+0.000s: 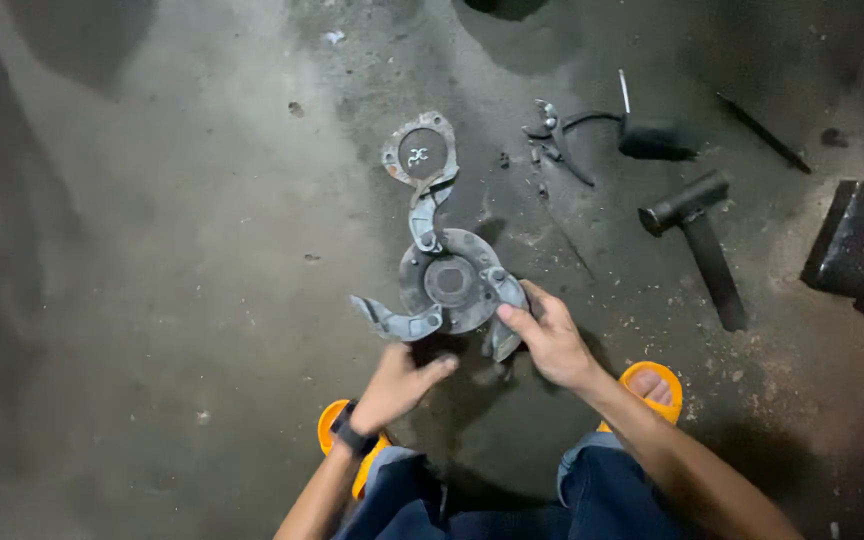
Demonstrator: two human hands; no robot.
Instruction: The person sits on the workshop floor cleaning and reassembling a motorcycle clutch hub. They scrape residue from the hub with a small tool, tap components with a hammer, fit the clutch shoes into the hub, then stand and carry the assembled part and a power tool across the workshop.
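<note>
A grey round metal plate [452, 282] with three curved arms pivoted on it lies on the concrete floor in front of me. My right hand [549, 338] grips the lower right curved arm [505, 300] between thumb and fingers. My left hand [399, 384], with a dark watch on the wrist, hovers just below the left curved arm [394, 320], fingers loosely curled and holding nothing. A flat metal ring [419, 150] with a small clip inside it lies beyond the plate, near the top arm's tip.
A hammer [697, 235] lies to the right on the floor. Pliers [555, 135] and a dark tool sit farther back. A black metal block [860, 243] is at the right edge. My feet in orange sandals [652, 385] flank my knees.
</note>
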